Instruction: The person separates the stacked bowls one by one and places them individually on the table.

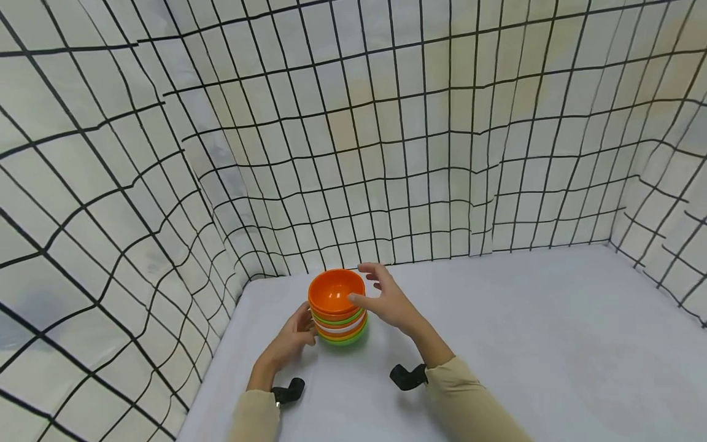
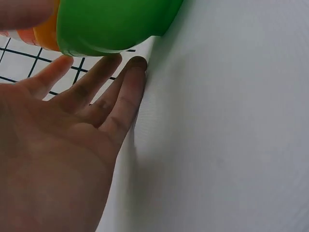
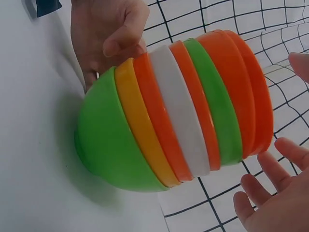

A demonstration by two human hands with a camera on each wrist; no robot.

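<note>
A nested stack of several bowls [image 1: 338, 328] stands upright on the white table. An orange bowl [image 1: 334, 293] is on top; below it come more orange, green, white and yellow ones, with a green bowl [image 3: 104, 130] at the bottom. My left hand [image 1: 291, 336] is at the stack's lower left side, fingers fairly straight and close to the bowls; whether they touch is hard to tell. By the top rim on the right is my right hand [image 1: 391, 302], thumb and fingers spread apart. In the right wrist view its fingertips lie beside the upper orange bowls.
The white tabletop [image 1: 525, 331] stretches to the right of the stack. Behind and to the left, white walls [image 1: 353, 153] with a black grid rise at the table's edges. Black wrist devices [image 1: 407, 377] sit on both wrists.
</note>
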